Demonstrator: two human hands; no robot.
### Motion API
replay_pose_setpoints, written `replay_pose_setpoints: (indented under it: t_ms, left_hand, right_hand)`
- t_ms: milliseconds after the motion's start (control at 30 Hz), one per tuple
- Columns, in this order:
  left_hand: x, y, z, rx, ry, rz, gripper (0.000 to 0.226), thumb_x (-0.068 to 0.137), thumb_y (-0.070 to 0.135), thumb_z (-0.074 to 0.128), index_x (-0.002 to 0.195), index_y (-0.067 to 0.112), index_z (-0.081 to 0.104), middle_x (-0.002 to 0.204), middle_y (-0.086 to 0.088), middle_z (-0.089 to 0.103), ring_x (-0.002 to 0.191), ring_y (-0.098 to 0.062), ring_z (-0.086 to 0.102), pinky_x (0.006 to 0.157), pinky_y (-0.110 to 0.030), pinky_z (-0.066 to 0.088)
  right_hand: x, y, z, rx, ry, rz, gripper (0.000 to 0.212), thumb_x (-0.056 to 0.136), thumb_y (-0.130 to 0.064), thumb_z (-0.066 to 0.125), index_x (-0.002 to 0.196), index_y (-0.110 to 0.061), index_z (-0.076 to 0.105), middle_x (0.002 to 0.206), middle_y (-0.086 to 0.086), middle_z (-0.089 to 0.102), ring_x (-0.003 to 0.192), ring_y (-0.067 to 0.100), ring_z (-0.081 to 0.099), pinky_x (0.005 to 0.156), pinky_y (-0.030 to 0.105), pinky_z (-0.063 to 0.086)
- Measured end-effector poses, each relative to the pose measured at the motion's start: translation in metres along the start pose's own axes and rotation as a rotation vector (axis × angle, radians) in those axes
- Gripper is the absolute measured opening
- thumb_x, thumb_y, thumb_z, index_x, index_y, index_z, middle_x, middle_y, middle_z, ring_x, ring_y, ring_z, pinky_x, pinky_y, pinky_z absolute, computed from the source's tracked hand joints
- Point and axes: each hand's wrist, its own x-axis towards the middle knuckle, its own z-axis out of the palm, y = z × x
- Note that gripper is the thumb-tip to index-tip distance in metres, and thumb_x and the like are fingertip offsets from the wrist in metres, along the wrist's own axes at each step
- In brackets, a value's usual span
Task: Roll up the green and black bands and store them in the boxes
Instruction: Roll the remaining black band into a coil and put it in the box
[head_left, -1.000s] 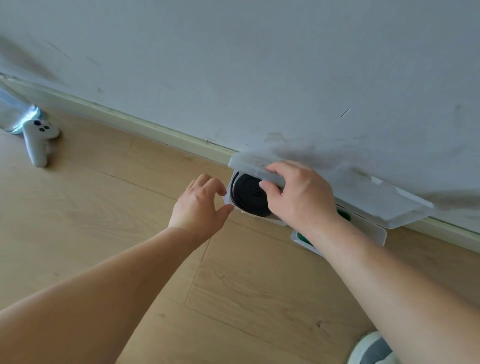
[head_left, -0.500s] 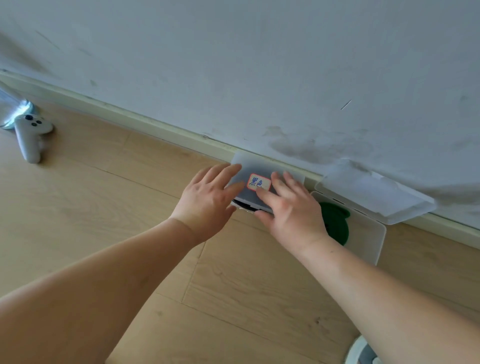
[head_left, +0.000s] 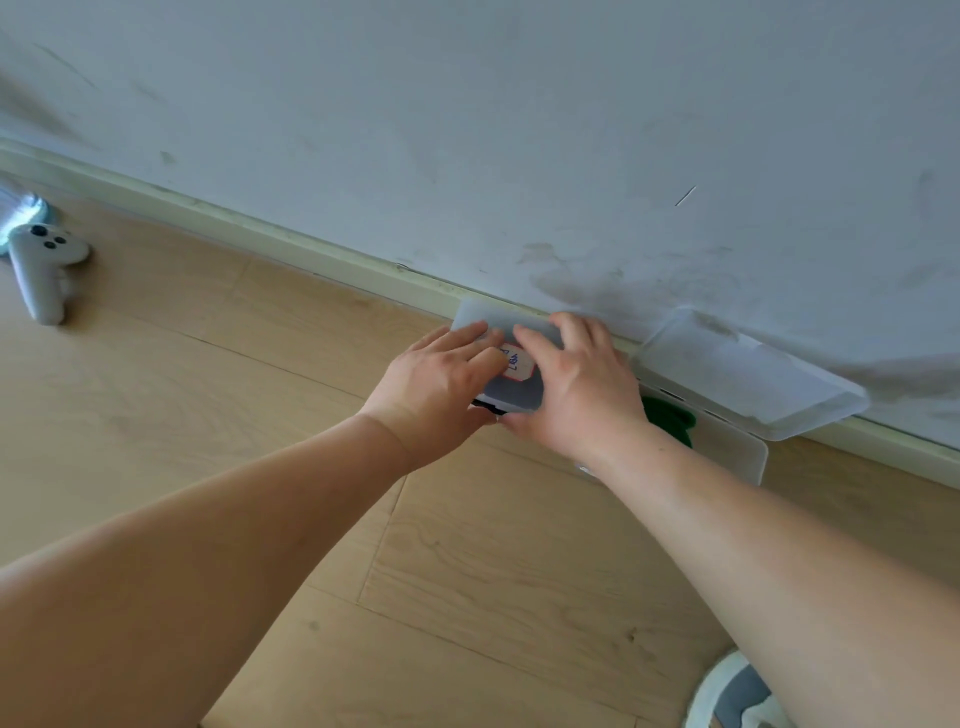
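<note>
Head view: left hand (head_left: 436, 384) and right hand (head_left: 576, 395) press flat on the left box (head_left: 474, 316); green band (head_left: 670, 418) lies in the unclosed right box (head_left: 740, 454).

We're seeing soft, even daylight, pretty bright, with just faint shadows on the floor (head_left: 156, 426). The skirting board (head_left: 291, 249) bows near the left edge — detail's slightly soft.

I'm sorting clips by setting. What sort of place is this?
Probably an indoor room, perhaps in a home, seen from near floor level. It has a light wood-plank floor, a scuffed white wall with a baseboard, and a white handheld controller lying on the floor.
</note>
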Motion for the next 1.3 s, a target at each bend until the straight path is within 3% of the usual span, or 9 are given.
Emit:
replay_pose_setpoints:
  t_ms: [200,300,500,600,767,900,1000,1100,1300]
  left_hand:
    - [0.002,0.006,-0.004,-0.056,0.085,-0.013,0.060,0.064,0.027,0.095,0.118,0.015,0.070,0.130,0.001,0.070,0.123,-0.025,0.064,0.095,-0.038,0.054]
    - [0.003,0.004,-0.008,-0.090,0.068,-0.072,0.071,0.062,0.031,0.095,0.125,0.017,0.066,0.138,-0.001,0.063,0.128,-0.026,0.056,0.087,-0.044,0.060]
    - [-0.002,-0.008,-0.022,-0.001,-0.119,-0.099,0.095,0.076,0.042,0.086,0.154,0.029,0.034,0.170,0.003,0.018,0.153,-0.020,0.023,0.109,-0.044,0.049]
    - [-0.007,-0.018,-0.026,0.089,-0.198,-0.070,0.119,0.069,0.061,0.085,0.161,0.031,0.016,0.173,0.002,0.006,0.158,-0.019,0.012,0.122,-0.038,0.029]
    - [-0.003,-0.025,-0.031,0.017,-0.281,-0.161,0.130,0.057,0.062,0.092,0.159,0.033,0.018,0.165,0.014,0.028,0.146,-0.017,0.041,0.107,-0.041,0.047]
    - [-0.001,-0.027,-0.033,-0.001,-0.280,-0.139,0.129,0.057,0.061,0.092,0.160,0.033,0.020,0.163,0.016,0.031,0.142,-0.017,0.045,0.102,-0.039,0.048]
    - [-0.003,-0.027,-0.031,0.000,-0.282,-0.114,0.127,0.058,0.062,0.091,0.159,0.030,0.022,0.161,0.012,0.032,0.142,-0.019,0.044,0.105,-0.041,0.049]
    - [-0.007,-0.027,-0.027,-0.035,-0.257,-0.092,0.123,0.060,0.061,0.091,0.159,0.024,0.027,0.159,0.007,0.036,0.140,-0.023,0.047,0.108,-0.041,0.047]
    - [-0.013,-0.021,-0.027,0.123,-0.210,0.015,0.100,0.080,0.063,0.075,0.154,0.008,0.035,0.156,-0.014,0.039,0.128,-0.036,0.055,0.093,-0.046,0.056]
  right_hand:
    - [0.002,-0.005,0.003,-0.067,-0.010,-0.013,0.082,0.076,-0.061,0.075,0.147,-0.040,0.039,0.149,0.005,0.034,0.137,0.032,0.031,0.105,0.050,0.043]
    - [0.007,-0.004,-0.005,-0.035,-0.051,0.001,0.089,0.070,-0.067,0.076,0.147,-0.042,0.039,0.146,0.004,0.035,0.135,0.032,0.031,0.103,0.049,0.046]
    - [0.004,-0.010,-0.008,-0.048,-0.060,-0.017,0.085,0.069,-0.059,0.079,0.143,-0.041,0.041,0.139,0.003,0.038,0.128,0.031,0.037,0.093,0.044,0.049]
    - [-0.008,-0.014,-0.002,-0.030,-0.083,-0.076,0.083,0.071,-0.059,0.077,0.145,-0.043,0.042,0.151,0.003,0.037,0.136,0.030,0.034,0.101,0.044,0.045]
    - [-0.011,-0.021,-0.002,-0.065,-0.148,-0.072,0.093,0.075,-0.062,0.079,0.153,-0.041,0.033,0.157,0.009,0.027,0.145,0.033,0.027,0.115,0.050,0.034]
    - [-0.015,-0.024,0.004,-0.050,-0.152,-0.061,0.091,0.079,-0.061,0.074,0.154,-0.042,0.028,0.166,0.012,0.015,0.154,0.034,0.014,0.120,0.058,0.025]
    - [-0.015,-0.024,0.002,-0.046,-0.128,-0.066,0.086,0.074,-0.059,0.074,0.149,-0.042,0.036,0.160,0.008,0.027,0.148,0.032,0.025,0.116,0.056,0.030]
    - [-0.013,-0.027,0.003,-0.081,-0.123,-0.057,0.085,0.071,-0.060,0.072,0.146,-0.040,0.037,0.157,0.007,0.031,0.146,0.033,0.029,0.121,0.061,0.020]
    - [-0.009,-0.020,0.006,-0.134,-0.131,-0.133,0.081,0.081,-0.061,0.068,0.152,-0.039,0.037,0.164,0.018,0.024,0.151,0.039,0.022,0.125,0.059,0.009]
